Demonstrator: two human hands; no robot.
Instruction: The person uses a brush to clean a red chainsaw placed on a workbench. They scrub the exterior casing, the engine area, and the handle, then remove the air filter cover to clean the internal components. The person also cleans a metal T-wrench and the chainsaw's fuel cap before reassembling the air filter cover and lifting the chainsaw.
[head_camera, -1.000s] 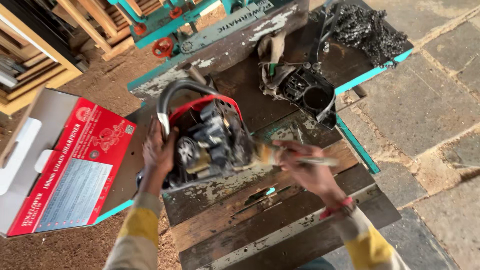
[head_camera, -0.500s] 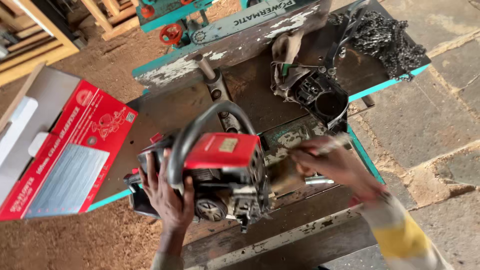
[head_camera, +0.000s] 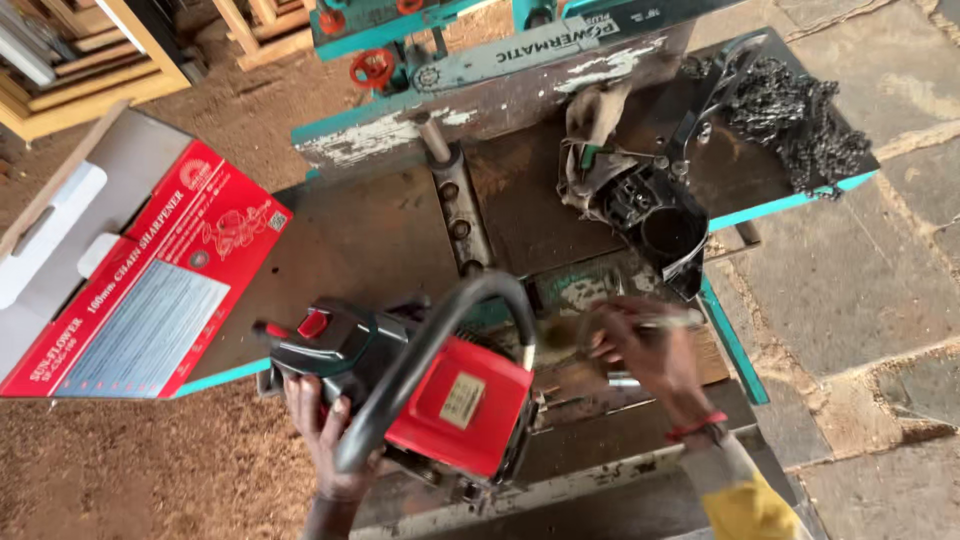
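Outdoors on sawdust and stone paving, at a worn dark metal workbench with teal edges (head_camera: 380, 250). On its near edge, a red and black chainsaw body with a curved black handle (head_camera: 440, 390), steadied from below by the left hand (head_camera: 325, 440), fingers closed on the casing. Just right of it, the right hand (head_camera: 640, 345), closed around a thin metal tool (head_camera: 665, 322). Farther back, a black engine cover (head_camera: 655, 215) and a heaped saw chain (head_camera: 800, 115). At left, an open red cardboard box (head_camera: 150, 275).

- This is a workshop for wood and saws.
- Sawdust (head_camera: 120, 470) covers the ground.
- Wooden frames (head_camera: 90, 60) are stacked nearby.
- A saw chain (head_camera: 800, 120) lies on the worn workbench (head_camera: 380, 240).
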